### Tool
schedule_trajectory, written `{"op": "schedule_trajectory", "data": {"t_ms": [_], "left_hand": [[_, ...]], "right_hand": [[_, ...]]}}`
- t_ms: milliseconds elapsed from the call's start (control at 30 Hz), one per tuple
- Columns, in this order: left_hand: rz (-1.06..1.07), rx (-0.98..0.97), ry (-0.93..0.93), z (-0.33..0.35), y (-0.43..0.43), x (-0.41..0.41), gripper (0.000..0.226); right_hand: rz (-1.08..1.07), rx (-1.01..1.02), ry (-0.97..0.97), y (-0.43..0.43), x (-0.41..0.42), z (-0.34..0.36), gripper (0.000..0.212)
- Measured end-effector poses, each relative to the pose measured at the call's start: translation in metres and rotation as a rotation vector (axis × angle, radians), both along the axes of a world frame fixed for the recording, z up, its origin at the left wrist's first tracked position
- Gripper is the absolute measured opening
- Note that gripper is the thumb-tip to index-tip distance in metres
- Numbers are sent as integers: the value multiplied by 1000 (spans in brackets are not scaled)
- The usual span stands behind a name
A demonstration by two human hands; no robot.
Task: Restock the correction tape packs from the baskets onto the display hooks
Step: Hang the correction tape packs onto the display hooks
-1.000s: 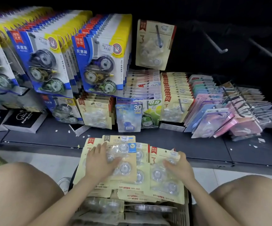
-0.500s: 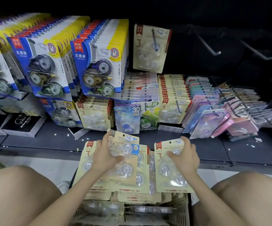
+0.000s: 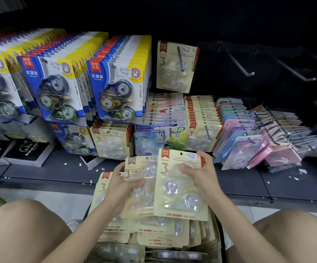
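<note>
A beige correction tape pack point(image 3: 180, 184), printed with a large "3" and with "PET" along its bottom edge, was held upright above the basket point(image 3: 217, 247). The right hand point(image 3: 201, 177) pinched its upper right side, thumb on the front and fingers curled behind. Just to the left and partly behind it, a second pack point(image 3: 140, 168) reading "Correc…" and "3" was gripped by the left hand point(image 3: 119, 185), thumb laid across the clear blister. Under both hands a loose pile of beige packs point(image 3: 153, 232) filled the basket, between the person's bare knees.

Beyond lay a dark shelf point(image 3: 58, 168) flecked with white scraps. One matching pack point(image 3: 176, 67) hung on a hook above it, beside bare hooks point(image 3: 239, 65) against a black back panel. Blue and yellow packs point(image 3: 115, 82) crowded the left. Lower packs showed "30" and "88", and a black box point(image 3: 28, 150) read "Alarm clock".
</note>
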State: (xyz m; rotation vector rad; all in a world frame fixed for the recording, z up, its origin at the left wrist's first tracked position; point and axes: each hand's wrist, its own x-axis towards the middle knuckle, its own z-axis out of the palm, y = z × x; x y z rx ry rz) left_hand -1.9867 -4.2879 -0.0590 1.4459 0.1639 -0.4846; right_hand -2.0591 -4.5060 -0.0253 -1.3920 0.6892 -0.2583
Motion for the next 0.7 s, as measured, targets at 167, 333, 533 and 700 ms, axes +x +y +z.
{"op": "schedule_trajectory", "data": {"t_ms": [167, 333, 533, 700], "left_hand": [[-71, -92, 66, 15, -1, 1, 38], [-149, -56, 49, 19, -4, -5, 29], [-148, 93, -63, 16, -3, -2, 37], [-61, 200, -154, 29, 16, 11, 26]], "right_hand": [[62, 67, 30, 24, 15, -18, 72], [73, 27, 46, 40, 23, -35, 71], [151, -126, 93, 43, 18, -36, 73], [214, -445, 472, 22, 8, -55, 72]]}}
